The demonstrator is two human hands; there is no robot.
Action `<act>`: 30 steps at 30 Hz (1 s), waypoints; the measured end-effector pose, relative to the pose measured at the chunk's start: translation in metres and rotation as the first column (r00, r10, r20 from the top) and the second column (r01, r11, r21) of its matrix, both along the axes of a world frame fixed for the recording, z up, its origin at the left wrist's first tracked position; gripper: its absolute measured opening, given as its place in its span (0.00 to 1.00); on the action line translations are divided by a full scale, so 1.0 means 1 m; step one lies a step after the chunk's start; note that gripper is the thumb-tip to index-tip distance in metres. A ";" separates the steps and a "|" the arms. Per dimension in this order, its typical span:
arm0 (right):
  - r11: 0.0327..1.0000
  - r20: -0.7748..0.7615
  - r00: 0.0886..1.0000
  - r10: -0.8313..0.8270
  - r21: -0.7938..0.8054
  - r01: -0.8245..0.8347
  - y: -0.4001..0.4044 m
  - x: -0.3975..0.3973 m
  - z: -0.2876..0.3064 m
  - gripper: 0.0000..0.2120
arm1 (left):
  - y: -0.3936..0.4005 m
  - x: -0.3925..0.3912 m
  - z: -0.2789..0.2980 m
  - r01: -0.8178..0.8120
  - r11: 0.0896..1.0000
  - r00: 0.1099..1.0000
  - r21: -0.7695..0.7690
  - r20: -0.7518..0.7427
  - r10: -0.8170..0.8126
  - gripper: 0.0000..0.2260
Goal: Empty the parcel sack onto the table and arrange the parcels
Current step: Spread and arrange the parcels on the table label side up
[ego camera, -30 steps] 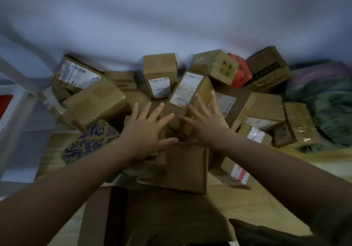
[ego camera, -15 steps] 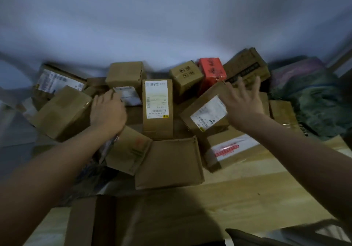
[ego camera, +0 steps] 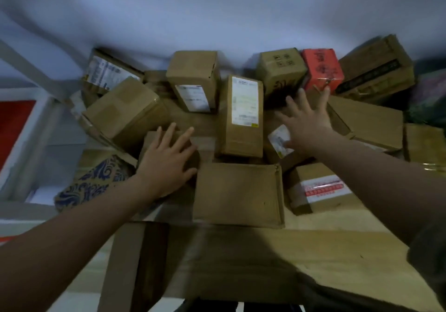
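Note:
Several brown cardboard parcels lie crowded on a wooden table (ego camera: 325, 239) against a pale wall. My left hand (ego camera: 166, 159) rests flat with spread fingers on a small brown parcel (ego camera: 154, 138) left of centre. My right hand (ego camera: 305, 121), fingers splayed, presses on a tilted labelled parcel (ego camera: 280, 141) right of centre. Between the hands lies a tall parcel with a white label (ego camera: 242, 116). A flat brown parcel (ego camera: 237, 194) sits in front of it. A red box (ego camera: 322, 69) stands at the back right. The sack is a dark bundle (ego camera: 429, 99) at the far right.
A blue patterned packet (ego camera: 94, 183) hangs at the table's left edge. A large brown carton (ego camera: 193, 270) lies at the front under my arms. A box with red tape (ego camera: 321, 188) sits front right. White frame bars (ego camera: 31, 75) stand to the left.
My left hand came down from the back parcels onto the small parcel left of centre. My right hand drew back from the rear boxes onto the tilted labelled parcel.

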State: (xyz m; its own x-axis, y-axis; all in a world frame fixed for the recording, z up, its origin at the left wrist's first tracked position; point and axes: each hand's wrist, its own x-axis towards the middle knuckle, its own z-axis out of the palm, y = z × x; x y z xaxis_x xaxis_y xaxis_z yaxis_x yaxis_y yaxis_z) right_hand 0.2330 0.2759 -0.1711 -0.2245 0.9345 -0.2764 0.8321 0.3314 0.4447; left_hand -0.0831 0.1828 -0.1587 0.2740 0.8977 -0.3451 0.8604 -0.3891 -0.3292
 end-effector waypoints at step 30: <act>0.927 -0.079 0.928 0.363 -0.064 -0.369 -0.137 -0.111 0.005 0.39 | -0.114 -0.071 0.001 0.032 0.996 0.970 0.080 0.238 -0.050 0.34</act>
